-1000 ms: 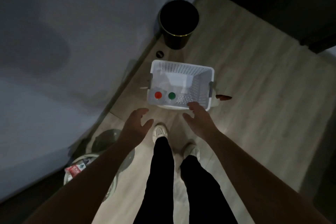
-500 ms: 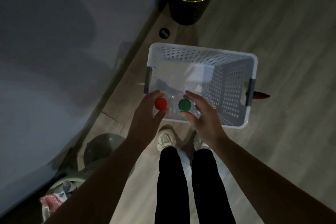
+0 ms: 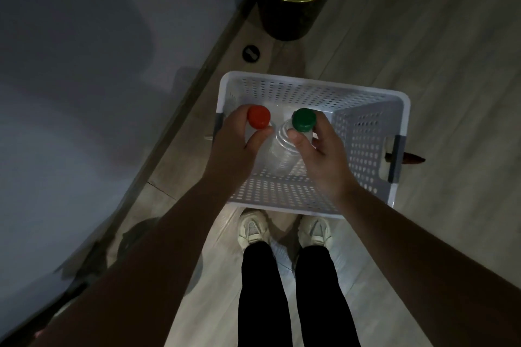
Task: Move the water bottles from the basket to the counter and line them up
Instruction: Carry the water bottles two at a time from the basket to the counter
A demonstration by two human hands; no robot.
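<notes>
Two water bottles are inside the white basket on the floor, toward its left side. The left hand curls round the neck of the red-capped bottle. The right hand grips the green-capped bottle just under its cap, and that bottle leans. This looks like the pick-up step, with neither bottle clear of the basket yet. The next move calls for lifting both over the rim without knocking them together, then carrying them to the counter, which I cannot make out here.

White perforated basket; red cap; green cap.
</notes>
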